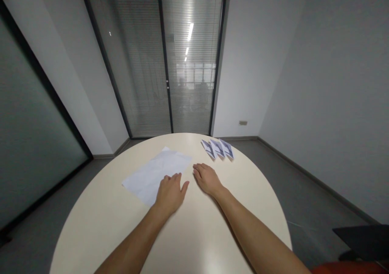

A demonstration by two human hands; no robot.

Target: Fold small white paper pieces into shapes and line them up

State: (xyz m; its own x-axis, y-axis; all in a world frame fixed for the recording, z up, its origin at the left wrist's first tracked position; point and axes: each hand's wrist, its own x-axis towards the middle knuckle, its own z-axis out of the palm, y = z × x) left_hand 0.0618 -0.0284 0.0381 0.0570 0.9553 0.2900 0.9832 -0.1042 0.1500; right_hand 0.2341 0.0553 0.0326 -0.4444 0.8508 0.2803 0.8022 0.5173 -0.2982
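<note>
My left hand (171, 193) is over the lower right part of a white sheet of paper (152, 169), palm down with the thumb held apart. Whether it touches the paper or hovers just above, I cannot tell. My right hand (207, 178) rests palm down on the table to the right of the sheet, its fingers extended and holding nothing. Beyond it, near the table's far right edge, stands a zigzag-folded leaflet (217, 148) with dark pictures on its panels.
Both arms reach over a round cream table (194, 233). Past its far edge stands a glass partition with blinds (191, 103) in dark frames. A frosted glass panel (33, 136) is on the left. A black flat object (363, 241) shows at the lower right, above something red-orange.
</note>
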